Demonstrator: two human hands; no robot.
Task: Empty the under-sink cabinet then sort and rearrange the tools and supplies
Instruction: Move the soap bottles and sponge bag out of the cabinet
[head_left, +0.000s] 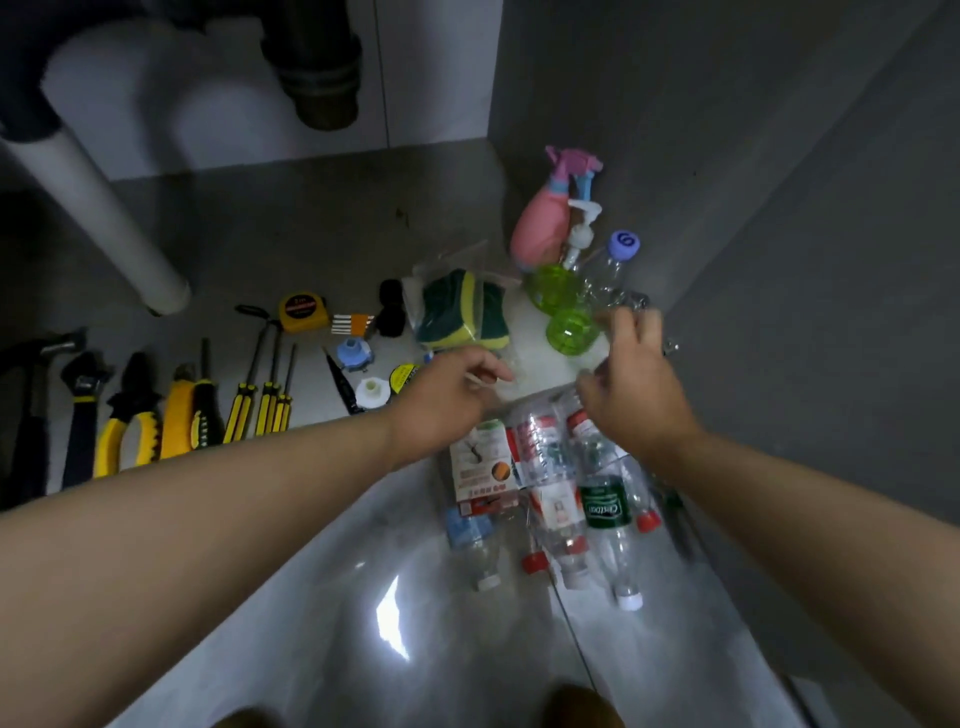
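The sponges (462, 312), in a clear bag, lie on the cabinet floor (311, 234). Just below them, the left hand (447, 400) curls its fingers at the bag's edge; I cannot tell whether they pinch it. Right of the sponges, the right hand (634, 384) spreads its fingers beside green bottles (553, 286). Tools (176, 410) line up left of the sponges.

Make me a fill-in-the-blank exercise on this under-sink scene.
1. The plastic trigger spray bottle at the back is ___.
2. The green-and-yellow sponges sit inside a clear plastic ___.
3. The two translucent round pump bottles are ___.
Missing words: pink; bag; green.
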